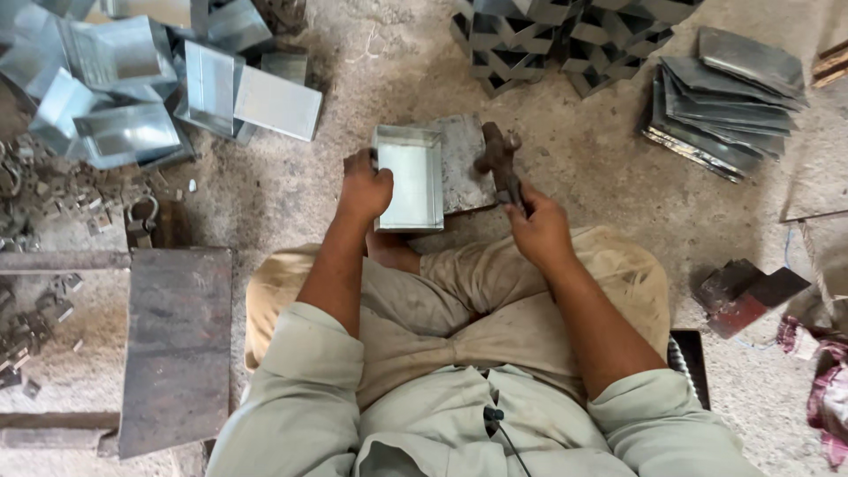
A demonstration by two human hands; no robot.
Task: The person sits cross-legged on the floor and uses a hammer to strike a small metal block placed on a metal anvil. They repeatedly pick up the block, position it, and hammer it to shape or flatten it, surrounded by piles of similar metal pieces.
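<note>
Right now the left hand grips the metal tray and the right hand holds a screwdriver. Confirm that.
Not quite. The left hand does grip the metal tray, but the right hand holds a hammer, not a screwdriver, as the head view shows.

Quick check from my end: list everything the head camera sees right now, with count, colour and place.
metal tray: one, shiny grey, on the block, held at its left edge
metal block: one, dull grey, on the floor under the tray
hammer: one, rusty brown, over the block
folded trays: a loose pile, shiny grey, top left
nested pieces: a stack, grey, top centre
flat sheets: a stack, grey, top right
steel plate: one, dark, lower left
scrap bits: many, grey, far left
left hand: gripping the tray
right hand: gripping the hammer
</note>
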